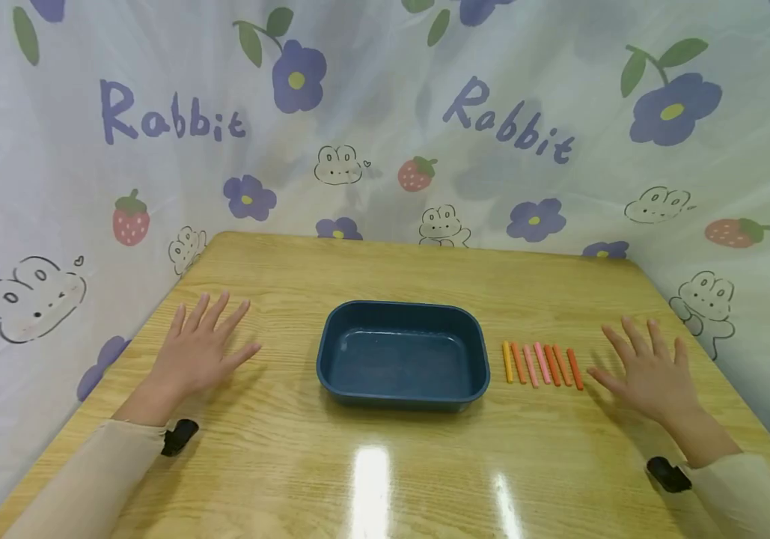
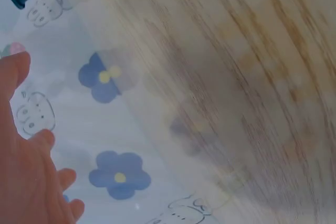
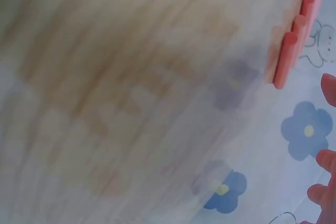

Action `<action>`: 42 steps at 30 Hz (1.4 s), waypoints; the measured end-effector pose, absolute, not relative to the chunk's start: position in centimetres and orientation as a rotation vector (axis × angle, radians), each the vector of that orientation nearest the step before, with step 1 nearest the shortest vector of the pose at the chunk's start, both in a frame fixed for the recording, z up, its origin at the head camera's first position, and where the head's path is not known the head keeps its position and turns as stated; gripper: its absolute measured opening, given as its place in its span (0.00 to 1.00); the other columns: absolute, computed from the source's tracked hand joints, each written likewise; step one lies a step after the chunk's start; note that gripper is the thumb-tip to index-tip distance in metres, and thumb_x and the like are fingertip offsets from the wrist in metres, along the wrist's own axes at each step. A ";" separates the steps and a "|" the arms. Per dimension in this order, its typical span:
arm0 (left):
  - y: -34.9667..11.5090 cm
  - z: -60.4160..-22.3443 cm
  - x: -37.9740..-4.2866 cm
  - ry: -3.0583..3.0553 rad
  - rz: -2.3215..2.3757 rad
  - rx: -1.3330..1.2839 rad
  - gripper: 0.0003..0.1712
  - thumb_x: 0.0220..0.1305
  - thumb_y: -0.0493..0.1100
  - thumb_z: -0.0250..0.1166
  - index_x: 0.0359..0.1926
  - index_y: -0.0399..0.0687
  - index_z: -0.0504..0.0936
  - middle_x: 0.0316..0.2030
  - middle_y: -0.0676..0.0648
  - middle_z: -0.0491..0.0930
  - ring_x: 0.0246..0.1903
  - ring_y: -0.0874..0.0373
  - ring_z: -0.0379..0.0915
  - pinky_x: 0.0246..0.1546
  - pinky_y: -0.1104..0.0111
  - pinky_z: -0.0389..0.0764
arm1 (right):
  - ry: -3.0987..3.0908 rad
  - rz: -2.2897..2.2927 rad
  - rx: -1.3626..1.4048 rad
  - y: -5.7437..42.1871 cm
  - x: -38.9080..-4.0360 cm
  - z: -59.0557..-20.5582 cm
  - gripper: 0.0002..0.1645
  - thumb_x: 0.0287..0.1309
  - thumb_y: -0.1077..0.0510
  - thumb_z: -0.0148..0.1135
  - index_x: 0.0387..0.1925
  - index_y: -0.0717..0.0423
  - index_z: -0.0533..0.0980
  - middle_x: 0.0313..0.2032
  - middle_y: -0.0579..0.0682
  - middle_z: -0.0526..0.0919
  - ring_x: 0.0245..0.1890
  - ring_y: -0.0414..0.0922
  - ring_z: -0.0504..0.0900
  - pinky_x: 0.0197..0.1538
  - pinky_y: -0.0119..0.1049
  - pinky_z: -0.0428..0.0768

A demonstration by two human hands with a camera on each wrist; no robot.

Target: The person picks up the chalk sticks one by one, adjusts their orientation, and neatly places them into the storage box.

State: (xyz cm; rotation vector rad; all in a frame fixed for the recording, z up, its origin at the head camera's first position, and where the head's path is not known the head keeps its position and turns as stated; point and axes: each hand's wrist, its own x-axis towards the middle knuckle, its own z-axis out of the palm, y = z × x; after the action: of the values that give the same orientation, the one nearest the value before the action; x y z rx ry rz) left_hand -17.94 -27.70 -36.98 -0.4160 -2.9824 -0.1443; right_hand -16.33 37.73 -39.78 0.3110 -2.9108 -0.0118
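Clearly, we see the left hand (image 1: 197, 350) with fingers spread at the left of the table (image 1: 257, 457), well apart from the dark blue tray (image 1: 398, 367) in the middle. At right, we find the right hand (image 1: 650, 376) spread too, near seven coloured sticks (image 1: 542, 364) lined up just right of the tray.

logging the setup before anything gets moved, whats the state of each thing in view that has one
left hand: fingers spread, holding nothing
right hand: fingers spread, holding nothing, beside the sticks
blue box: upright, no lid on, nothing inside
seven coloured sticks: lying side by side in a row, outside the box
table: shiny, reflecting light
printed curtain: hanging behind the table, slightly creased
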 end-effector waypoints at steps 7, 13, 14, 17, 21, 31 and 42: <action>-27.5 -37.0 -18.1 -2.960 -0.275 -0.390 0.47 0.65 0.67 0.46 0.73 0.44 0.43 0.68 0.30 0.44 0.67 0.33 0.30 0.63 0.41 0.29 | -2.930 0.061 0.291 37.0 -16.6 -39.1 0.50 0.58 0.32 0.51 0.72 0.54 0.48 0.68 0.67 0.47 0.66 0.68 0.35 0.56 0.73 0.42; -26.9 -37.0 -18.4 -2.936 -0.452 -0.401 0.51 0.63 0.66 0.52 0.73 0.44 0.40 0.67 0.28 0.47 0.65 0.30 0.38 0.62 0.38 0.42 | -2.957 0.229 0.253 36.1 -16.7 -38.8 0.50 0.59 0.35 0.53 0.70 0.61 0.49 0.67 0.70 0.46 0.65 0.71 0.35 0.51 0.75 0.50; -26.7 -36.9 -18.4 -2.927 -0.494 -0.400 0.51 0.62 0.65 0.53 0.73 0.43 0.41 0.67 0.28 0.47 0.64 0.30 0.40 0.61 0.38 0.45 | -2.958 0.260 0.246 36.0 -16.7 -38.8 0.50 0.59 0.35 0.53 0.70 0.62 0.50 0.67 0.71 0.46 0.65 0.71 0.36 0.50 0.76 0.51; -26.3 -36.6 -18.4 -2.911 -0.633 -0.369 0.54 0.59 0.65 0.58 0.73 0.44 0.41 0.67 0.30 0.49 0.64 0.31 0.43 0.59 0.37 0.49 | -2.962 0.355 0.227 35.7 -16.8 -38.7 0.50 0.59 0.37 0.54 0.69 0.65 0.49 0.67 0.72 0.46 0.64 0.72 0.36 0.49 0.77 0.51; -25.7 -36.2 -18.5 -2.899 -0.815 -0.307 0.59 0.54 0.65 0.63 0.73 0.47 0.39 0.67 0.31 0.48 0.64 0.32 0.44 0.58 0.36 0.52 | -2.973 0.447 0.192 35.4 -17.0 -38.6 0.51 0.60 0.37 0.53 0.69 0.67 0.48 0.67 0.73 0.44 0.63 0.74 0.37 0.49 0.77 0.49; -24.6 -35.9 -18.8 -2.814 -1.251 -0.291 0.60 0.51 0.57 0.70 0.74 0.54 0.39 0.68 0.34 0.49 0.63 0.33 0.49 0.58 0.40 0.59 | -2.940 0.711 0.155 34.7 -17.6 -38.5 0.52 0.61 0.41 0.54 0.68 0.73 0.45 0.63 0.79 0.45 0.59 0.78 0.46 0.52 0.75 0.51; -23.0 -36.1 -19.2 -2.753 -1.618 -0.260 0.58 0.50 0.52 0.72 0.73 0.60 0.43 0.68 0.37 0.49 0.63 0.37 0.52 0.53 0.46 0.70 | -2.952 0.869 0.099 33.9 -18.0 -38.5 0.52 0.64 0.41 0.51 0.67 0.75 0.42 0.63 0.80 0.45 0.59 0.78 0.46 0.52 0.74 0.52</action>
State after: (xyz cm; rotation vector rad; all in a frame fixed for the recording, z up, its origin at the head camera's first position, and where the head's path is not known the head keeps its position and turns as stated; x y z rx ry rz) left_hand -19.19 -22.96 -36.06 -0.2602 -2.7533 -1.6181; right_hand -18.03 33.89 -38.49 0.0988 -2.9522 0.8693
